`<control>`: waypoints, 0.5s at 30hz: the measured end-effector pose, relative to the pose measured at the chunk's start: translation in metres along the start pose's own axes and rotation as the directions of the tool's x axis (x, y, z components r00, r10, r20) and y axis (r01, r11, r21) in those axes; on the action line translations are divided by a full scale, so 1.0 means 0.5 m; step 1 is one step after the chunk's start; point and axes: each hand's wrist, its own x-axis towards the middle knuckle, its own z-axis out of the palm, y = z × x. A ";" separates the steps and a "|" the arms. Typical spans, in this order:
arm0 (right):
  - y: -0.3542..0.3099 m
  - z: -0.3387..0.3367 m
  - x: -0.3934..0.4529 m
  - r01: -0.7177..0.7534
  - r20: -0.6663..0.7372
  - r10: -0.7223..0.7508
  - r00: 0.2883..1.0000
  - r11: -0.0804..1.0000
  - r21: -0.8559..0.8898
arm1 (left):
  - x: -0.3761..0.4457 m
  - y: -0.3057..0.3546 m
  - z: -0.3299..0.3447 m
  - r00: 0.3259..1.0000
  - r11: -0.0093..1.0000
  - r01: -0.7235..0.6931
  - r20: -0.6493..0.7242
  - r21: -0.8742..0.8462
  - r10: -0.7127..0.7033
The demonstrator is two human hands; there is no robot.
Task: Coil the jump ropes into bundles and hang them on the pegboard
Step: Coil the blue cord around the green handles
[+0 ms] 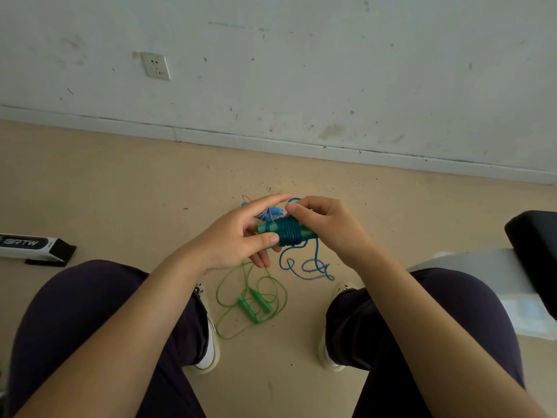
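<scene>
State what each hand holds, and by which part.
The left hand grips the teal plastic jump-rope handles by their bare left end, thumb on top. The right hand pinches the blue cord above its wound coils.

White lettering "BRTW" on a black-and-white box [33, 245] lying on the floor

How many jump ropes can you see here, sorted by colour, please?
Teal cord jump rope, wound round its handles, held in both hands: 1
Light green plastic jump rope, loose on floor: 1
Blue-and-white jump rope, partly hidden: 1
Total: 3
</scene>
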 end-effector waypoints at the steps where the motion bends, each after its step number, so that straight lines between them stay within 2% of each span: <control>1: 0.000 0.001 0.000 -0.012 0.010 0.012 1.000 1.000 -0.005 | 0.000 0.000 0.000 1.000 1.000 -0.003 0.003 0.001 0.003; 3: 0.000 0.004 -0.001 -0.016 0.012 0.016 1.000 1.000 0.000 | 0.001 0.000 0.001 1.000 1.000 -0.003 0.003 0.006 0.003; 7: 0.002 0.003 -0.002 -0.010 0.016 0.009 1.000 0.993 0.117 | 0.002 -0.004 0.002 1.000 1.000 -0.002 -0.002 -0.005 0.002; 10: 0.006 0.002 -0.001 -0.013 0.050 0.010 0.999 0.998 0.065 | 0.003 -0.007 0.003 1.000 1.000 0.000 -0.018 0.002 0.000; 13: 0.015 0.007 0.003 -0.010 0.004 0.010 1.000 0.999 -0.039 | 0.004 -0.008 0.006 0.999 1.000 -0.002 -0.045 -0.004 0.002; 15: 0.016 0.006 0.006 -0.038 -0.016 0.038 0.999 0.999 0.015 | 0.005 -0.006 0.009 0.997 0.999 -0.006 -0.073 -0.045 0.002</control>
